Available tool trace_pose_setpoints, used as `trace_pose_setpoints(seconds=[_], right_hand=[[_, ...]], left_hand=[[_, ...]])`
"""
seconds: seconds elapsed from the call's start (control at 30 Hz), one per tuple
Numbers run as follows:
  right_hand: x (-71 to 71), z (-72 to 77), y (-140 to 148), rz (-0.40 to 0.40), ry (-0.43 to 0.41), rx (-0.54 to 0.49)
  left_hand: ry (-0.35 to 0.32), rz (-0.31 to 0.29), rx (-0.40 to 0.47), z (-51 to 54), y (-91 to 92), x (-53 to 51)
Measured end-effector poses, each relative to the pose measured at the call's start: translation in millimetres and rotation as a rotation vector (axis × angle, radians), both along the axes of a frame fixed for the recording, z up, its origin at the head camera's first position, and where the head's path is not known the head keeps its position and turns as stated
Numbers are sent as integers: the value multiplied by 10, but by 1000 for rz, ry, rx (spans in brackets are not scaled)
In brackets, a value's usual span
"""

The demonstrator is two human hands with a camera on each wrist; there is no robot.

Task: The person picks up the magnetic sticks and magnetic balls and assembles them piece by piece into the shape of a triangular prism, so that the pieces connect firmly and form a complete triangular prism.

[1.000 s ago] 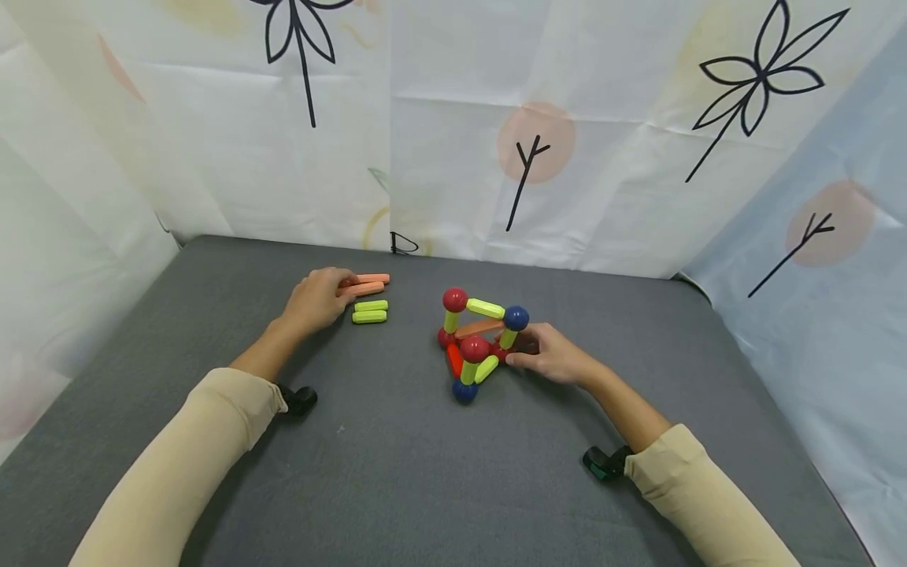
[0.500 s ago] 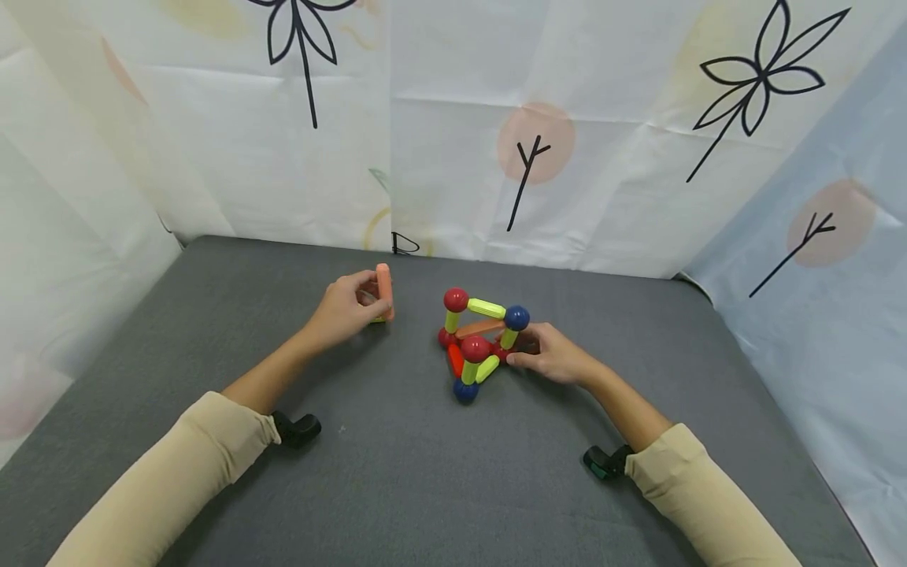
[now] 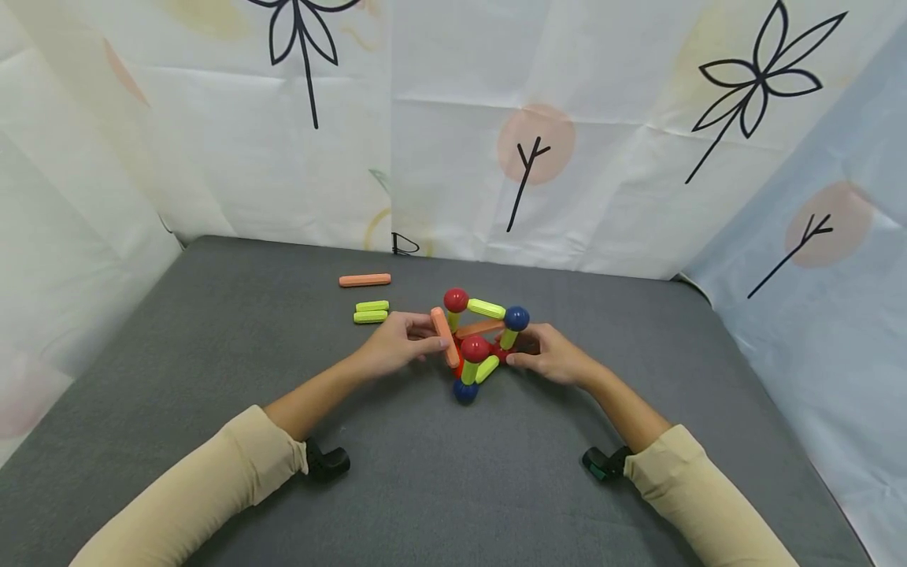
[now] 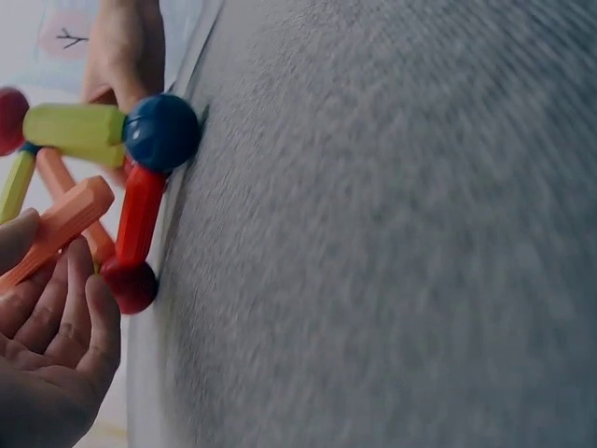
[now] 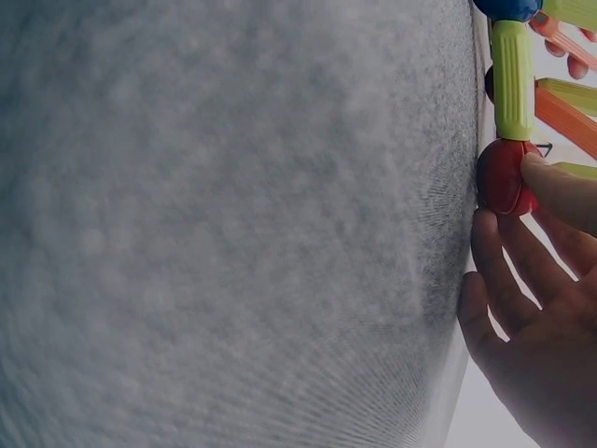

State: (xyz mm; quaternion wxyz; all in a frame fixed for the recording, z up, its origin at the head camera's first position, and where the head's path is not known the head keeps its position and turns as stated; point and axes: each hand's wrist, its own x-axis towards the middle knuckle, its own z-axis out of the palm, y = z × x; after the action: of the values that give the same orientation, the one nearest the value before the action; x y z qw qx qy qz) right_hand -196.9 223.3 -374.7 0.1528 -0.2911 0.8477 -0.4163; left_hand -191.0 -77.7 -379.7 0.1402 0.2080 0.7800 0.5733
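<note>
My left hand pinches an orange magnetic building stick between thumb and fingers, tilted in front of the left side of a ball-and-stick frame. In the left wrist view, the held stick is near the frame's red stick; whether they touch cannot be told. The frame has yellow-green uprights, a red ball and a blue ball on top, and an orange stick at its base. My right hand grips the frame's lower right red ball between thumb and fingers.
Behind the left hand, a loose orange stick and two yellow-green sticks lie on the grey tabletop. A patterned cloth hangs at the far edge. Black wrist devices are worn at the cuffs.
My left hand has picked up one of the two loose orange sticks and carried it right to the frame. The right hand and the frame have stayed in place.
</note>
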Motion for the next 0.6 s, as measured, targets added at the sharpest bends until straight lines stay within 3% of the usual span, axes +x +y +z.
trace_pose_setpoints(seconds=[0.17,0.4,0.6], right_hand=[[0,-18,4,7,8,-12],[8,-3,-1,-3,4,-5],[0,-18,6,-2,5,-6]], left_hand=[[-14,-7,-44,-19,95,-4],[-19,-142,-97,19,140,-16],[-14,-202,-147,69,182,-65]])
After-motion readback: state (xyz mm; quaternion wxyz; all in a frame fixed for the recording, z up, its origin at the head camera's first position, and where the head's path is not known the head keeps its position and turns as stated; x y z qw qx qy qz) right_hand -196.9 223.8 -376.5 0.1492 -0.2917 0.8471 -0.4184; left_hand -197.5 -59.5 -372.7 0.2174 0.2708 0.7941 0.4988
